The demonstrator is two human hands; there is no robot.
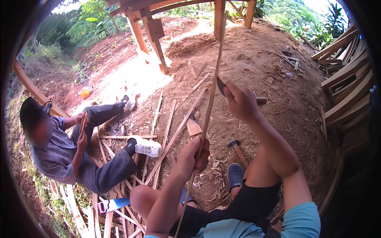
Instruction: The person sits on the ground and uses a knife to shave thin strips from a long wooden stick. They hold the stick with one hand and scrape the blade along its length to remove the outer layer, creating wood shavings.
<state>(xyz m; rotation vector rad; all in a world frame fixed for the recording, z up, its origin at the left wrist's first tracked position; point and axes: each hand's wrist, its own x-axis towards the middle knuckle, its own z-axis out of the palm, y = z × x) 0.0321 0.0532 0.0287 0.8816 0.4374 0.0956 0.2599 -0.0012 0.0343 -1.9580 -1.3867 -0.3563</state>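
My left hand [192,155] is closed around a long, thin wooden strip [209,107], which slants from my lap up past the top of my reach. Higher along the strip, my right hand [243,102] grips a knife [220,85]. Its dark blade points up and left, with the edge close against the strip; whether it touches, I cannot tell. The butt of the knife's handle sticks out on the right side of my fist. Below my right forearm, a hammer [236,150] with a wooden handle lies on the dirt near my sandal.
A person [59,146] sits at the left, holding a small piece of wood in both hands. Several wooden strips [180,129] and a handsaw [114,204] lie between us. Stacked timber [349,85] lines the right side. Wooden posts [156,45] stand ahead; a yellow bucket [83,93] sits far left.
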